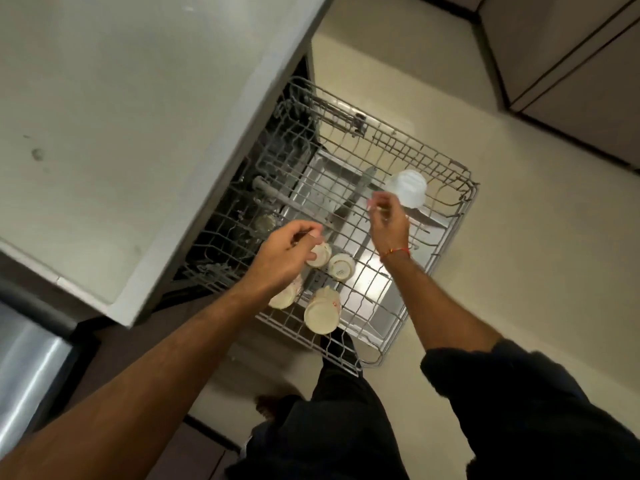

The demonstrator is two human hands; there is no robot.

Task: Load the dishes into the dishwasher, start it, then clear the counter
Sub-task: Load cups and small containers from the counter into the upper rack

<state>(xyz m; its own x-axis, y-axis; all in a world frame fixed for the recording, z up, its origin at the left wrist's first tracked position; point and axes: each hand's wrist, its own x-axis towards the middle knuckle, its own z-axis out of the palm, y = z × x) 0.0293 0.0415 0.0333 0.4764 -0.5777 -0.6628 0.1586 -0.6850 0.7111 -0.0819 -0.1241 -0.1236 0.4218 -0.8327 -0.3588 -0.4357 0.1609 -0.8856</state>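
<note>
Upper rack (446, 216) of the dishwasher is seen pulled out over the open door (377, 282), below the counter (121, 116), which fills the frame from 9 to 12 o'clock. Four cream cups are noted in the rack's near-left corner, all upside down or tipped. The left hand (287, 252) is positioned over this group; its fingers are curled and its fingertips touch the base of one cream cup (319, 255). Whether that cup is actually pinched cannot be told, since the hand covers much of it. A second cup (341, 266) lies just at 3 o'clock of the first, with printing visible on its base. A third cup (285, 296) is partly hidden under the left wrist, and a fourth cup (322, 313) sits at 6 o'clock of the group, nearest the rack's front edge.

The right hand (389, 223) is held above the middle of the rack, fingers bent with thumb and forefinger brought close together; anything gripped between them is too small or blurred to be identified. A red thread (396, 252) is worn at that wrist. A white bowl (407, 188) rests inverted in the rack at 1 o'clock of the right hand, close to the fingertips but apparently apart from them. Dark trousers (346, 427) and a bare foot (268, 405) are recorded at 6 o'clock, on the pale floor (536, 271).
</note>
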